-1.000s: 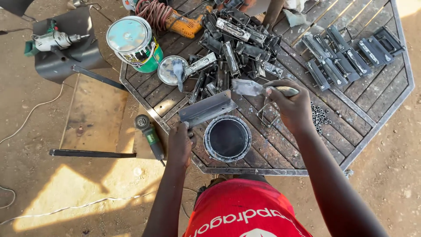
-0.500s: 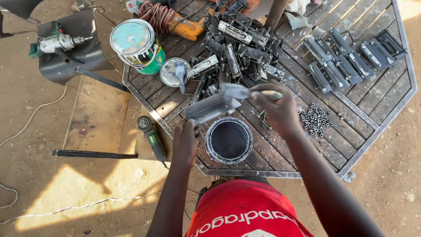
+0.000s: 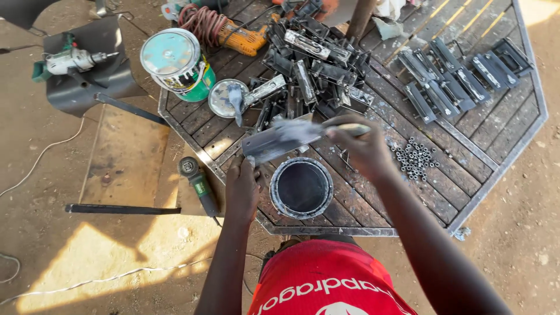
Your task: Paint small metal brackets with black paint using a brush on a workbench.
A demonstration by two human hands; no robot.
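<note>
Above the open paint tin (image 3: 301, 188), the left hand (image 3: 242, 189) pinches a stiff, wet-painted metal bracket (image 3: 280, 140) by its end — the right hand (image 3: 361, 149) grips a brush (image 3: 344, 126).

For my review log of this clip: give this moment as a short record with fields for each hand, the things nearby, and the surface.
Left hand: holds a grey metal piece by its lower end
Right hand: holds a paintbrush, bristles on the metal piece
Below: open can of dark paint
Nearby: pile of nuts, angle grinder, closed paint can
Surface: slatted metal-framed table
</note>
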